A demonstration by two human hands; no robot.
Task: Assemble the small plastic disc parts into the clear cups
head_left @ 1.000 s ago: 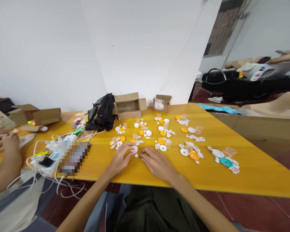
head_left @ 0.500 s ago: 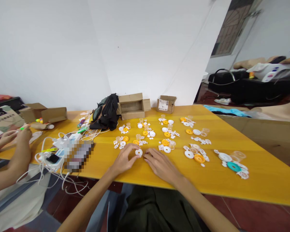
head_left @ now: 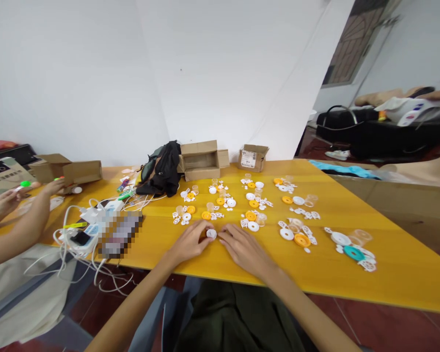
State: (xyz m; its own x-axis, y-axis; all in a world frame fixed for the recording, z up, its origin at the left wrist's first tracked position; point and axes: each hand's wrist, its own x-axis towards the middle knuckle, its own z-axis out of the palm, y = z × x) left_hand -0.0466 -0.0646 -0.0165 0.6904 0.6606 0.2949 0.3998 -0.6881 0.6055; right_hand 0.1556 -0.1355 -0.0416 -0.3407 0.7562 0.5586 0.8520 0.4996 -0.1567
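While left hand (head_left: 191, 243) pinches: white disc (head_left: 211, 234), lower centre.
Right hand (head_left: 244, 250): just right of disc; grasp, cannot tell.

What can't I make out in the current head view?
In the head view:
White round piece: underside turned from the camera.
Right hand: palm hidden by its own back.
Small box: label print too small.
Pixelated device: surface masked by blocks.
Co-worker's nearer arm: cut off by left edge.

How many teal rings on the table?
1: the teal ring, toward the right side of the table, just in front of a white disc. Any under the left hand or right hand would be hidden.
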